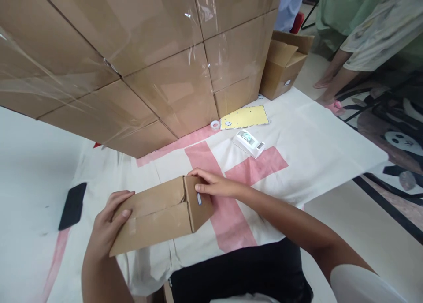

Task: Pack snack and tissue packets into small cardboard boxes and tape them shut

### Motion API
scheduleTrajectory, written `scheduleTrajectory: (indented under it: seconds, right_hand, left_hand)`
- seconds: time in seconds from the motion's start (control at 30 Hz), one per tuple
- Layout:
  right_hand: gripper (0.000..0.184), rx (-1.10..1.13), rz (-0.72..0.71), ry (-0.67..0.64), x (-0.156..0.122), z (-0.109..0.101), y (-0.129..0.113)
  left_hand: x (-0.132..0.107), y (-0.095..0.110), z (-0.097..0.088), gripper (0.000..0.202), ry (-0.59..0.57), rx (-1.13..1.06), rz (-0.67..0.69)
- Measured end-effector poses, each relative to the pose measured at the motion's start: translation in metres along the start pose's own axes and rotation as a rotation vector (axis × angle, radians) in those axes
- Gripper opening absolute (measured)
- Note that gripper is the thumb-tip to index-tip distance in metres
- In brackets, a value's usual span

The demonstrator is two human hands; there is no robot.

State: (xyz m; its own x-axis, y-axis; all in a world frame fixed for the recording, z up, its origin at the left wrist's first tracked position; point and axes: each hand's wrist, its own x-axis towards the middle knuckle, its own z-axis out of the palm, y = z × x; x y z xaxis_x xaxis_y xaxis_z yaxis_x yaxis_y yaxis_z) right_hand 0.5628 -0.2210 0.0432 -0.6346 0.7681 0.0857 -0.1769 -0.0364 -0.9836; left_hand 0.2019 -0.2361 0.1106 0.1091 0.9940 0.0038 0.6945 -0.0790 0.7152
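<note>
A small brown cardboard box lies on the white cloth with pink stripes in front of me. My left hand grips its left end, thumb on top and fingers round the edge. My right hand rests on the box's right end with fingers stretched flat, pressing beside a small white sticker on that face.
A tall stack of plastic-wrapped cartons stands right behind. A white tape dispenser, a yellow sticker sheet and a tape roll lie beyond the box. A black phone lies left. An open carton and another person's legs are far right.
</note>
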Motion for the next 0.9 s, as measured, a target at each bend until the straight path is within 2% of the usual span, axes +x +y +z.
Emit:
scheduleTrajectory:
  seconds: [0.17,0.33,0.43,0.53,0.6,0.7,0.77,0.83,0.9]
  right_hand:
    - [0.08,-0.049,-0.041,-0.117,-0.007,0.0,-0.001]
    - [0.076,-0.051,-0.067,-0.013,-0.005,0.005,0.001]
    - [0.075,-0.067,-0.084,0.004,-0.002,0.01,0.001]
    - [0.085,-0.197,-0.102,0.029,-0.003,0.019,-0.002]
    - [0.103,-0.339,-0.139,0.043,-0.013,0.027,-0.006]
    - [0.144,-0.472,-0.173,0.057,-0.052,0.043,-0.011]
    - [0.158,-0.514,-0.143,0.12,-0.096,0.055,-0.009]
    - [0.157,-0.587,-0.07,0.229,-0.151,0.068,-0.005]
    - [0.135,-0.669,0.005,0.409,-0.208,0.082,0.001]
  left_hand:
    - [0.005,-0.005,-0.001,0.042,-0.03,-0.036,0.003]
    - [0.006,-0.007,0.002,0.043,0.005,-0.058,-0.033]
    - [0.007,-0.007,0.002,0.041,0.018,-0.098,-0.052]
    - [0.004,-0.009,0.0,0.043,0.057,-0.167,-0.096]
    - [-0.004,-0.009,0.0,0.043,0.095,-0.223,-0.121]
    - [-0.023,-0.004,0.011,0.041,0.129,-0.299,-0.111]
    - [-0.035,0.008,0.028,0.042,0.091,-0.312,-0.052]
    - [-0.042,0.032,0.054,0.048,0.0,-0.37,0.023]
    - [-0.041,0.067,0.086,0.054,-0.118,-0.453,0.072]
